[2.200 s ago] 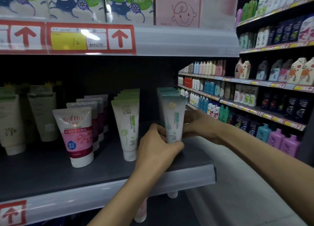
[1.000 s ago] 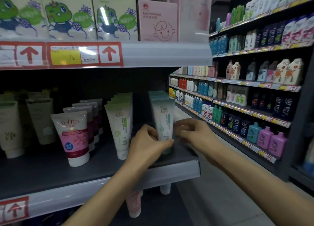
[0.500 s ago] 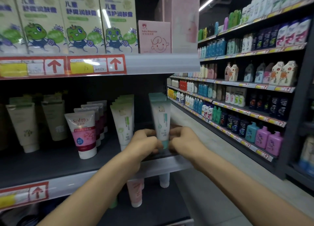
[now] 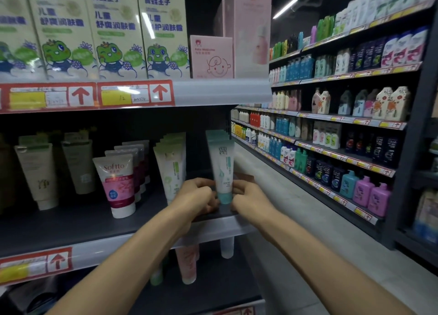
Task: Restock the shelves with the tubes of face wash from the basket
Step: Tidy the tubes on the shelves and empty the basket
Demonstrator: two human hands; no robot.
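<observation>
A white and teal tube of face wash stands cap down at the right end of the dark shelf, at the front of a row of like tubes. My left hand grips its lower left side with curled fingers. My right hand pinches its lower right side near the teal cap. The basket is out of view.
Rows of tubes stand to the left: white and green, pink Softto, pale beige. Frog-print boxes fill the shelf above. More tubes hang on the shelf below. An aisle floor and bottle shelves lie to the right.
Both hands have stayed on the teal tube at the shelf's right end. My view has pulled back and risen, so more of the upper shelf shows.
</observation>
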